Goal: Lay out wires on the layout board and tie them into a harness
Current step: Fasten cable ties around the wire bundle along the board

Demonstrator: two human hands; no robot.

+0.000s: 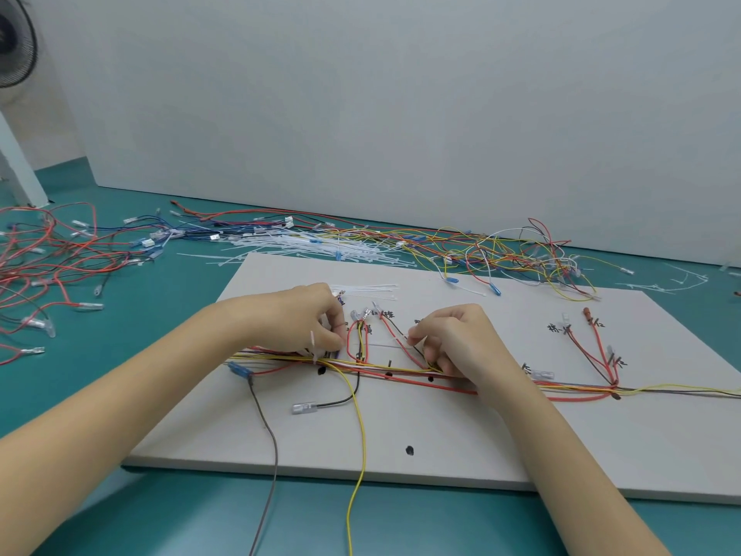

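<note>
Red and yellow wires [401,371] under both curled hands, left hand [304,319] and right hand [457,339] each pinching them.

Pale grey layout board [461,447] with black marks, red, yellow, black and white wires [401,373] across it, teal table [100,375], white cable ties [304,244] far, red wire tangle [44,254] left

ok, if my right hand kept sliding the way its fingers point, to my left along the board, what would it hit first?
Probably the red wire loop standing between the hands, before the right hand reached the left hand; depth is hard to judge.
</note>
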